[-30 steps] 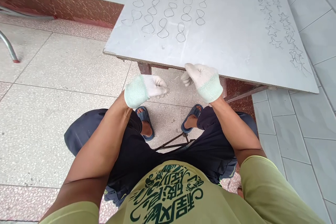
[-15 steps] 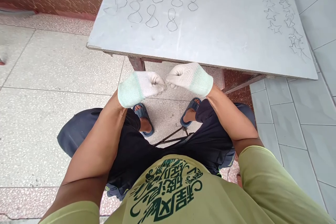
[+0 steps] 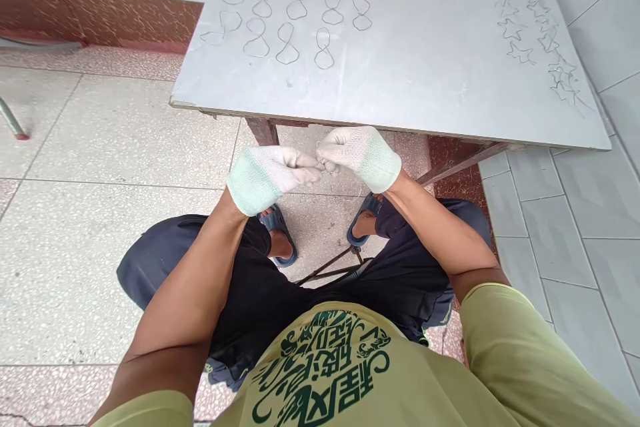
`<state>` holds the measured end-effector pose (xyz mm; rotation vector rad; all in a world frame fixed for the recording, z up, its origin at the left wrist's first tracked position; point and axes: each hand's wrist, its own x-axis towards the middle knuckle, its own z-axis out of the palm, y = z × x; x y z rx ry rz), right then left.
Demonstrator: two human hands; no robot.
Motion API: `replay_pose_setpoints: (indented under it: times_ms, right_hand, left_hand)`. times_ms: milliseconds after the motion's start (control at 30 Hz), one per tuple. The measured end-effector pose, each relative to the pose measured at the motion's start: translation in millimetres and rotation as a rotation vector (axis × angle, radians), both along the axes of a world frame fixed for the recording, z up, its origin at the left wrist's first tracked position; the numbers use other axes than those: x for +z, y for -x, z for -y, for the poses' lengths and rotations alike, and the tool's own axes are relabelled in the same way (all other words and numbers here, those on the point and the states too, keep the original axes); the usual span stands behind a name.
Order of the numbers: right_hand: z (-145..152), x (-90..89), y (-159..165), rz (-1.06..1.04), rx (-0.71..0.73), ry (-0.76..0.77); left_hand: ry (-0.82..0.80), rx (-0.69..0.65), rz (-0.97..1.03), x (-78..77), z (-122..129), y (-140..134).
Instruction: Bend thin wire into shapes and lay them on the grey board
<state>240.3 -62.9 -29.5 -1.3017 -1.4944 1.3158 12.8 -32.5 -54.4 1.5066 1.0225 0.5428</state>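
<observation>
Wire (image 3: 349, 199), thin and pale, is at the fingertips of my two gloved hands, in front of the near edge of the table (image 3: 415, 80); a faint curve of it hangs below my right fingers, above the floor (image 3: 320, 220) between my slippers (image 3: 283, 237).

My left hand (image 3: 280, 170) comes in from the lower left, its forearm (image 3: 197, 287) slanting up and inward, the thumb and fingers stretched toward the right and closed together at the tips on the wire. My right hand (image 3: 357, 152) is turned the other way: knuckles up, fingers curled and pointing left, thumb pressed to the forefinger in a pinch on the wire. The two sets of fingertips come together, apparently touching; exactly how the wire runs between them is too fine to tell. Both elbows are bent and spread out, and I hold both hands ahead of my knees, clear of the tabletop.

On the table, rows of figure-eight wire shapes (image 3: 324, 49) lie toward the left, and star-shaped wire pieces (image 3: 520, 53) lie along the right side.
</observation>
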Motion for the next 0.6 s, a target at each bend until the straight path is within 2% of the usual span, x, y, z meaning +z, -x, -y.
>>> replay_pose_setpoints:
  times_ms: [133, 333, 600]
  right_hand:
    - [3, 0.4, -1, 0.01, 0.01, -0.018]
    - [3, 5.4, 1, 0.038, -0.004, 0.014]
    - [3, 0.2, -1, 0.02, 0.018, 0.016]
  left_hand:
    - [0.066, -0.03, -0.034, 3.8, 3, -1]
    - [0.053, 0.036, -0.034, 7.6, 9, -4]
    - [-0.051, 0.072, -0.037, -2.8, 11, 0]
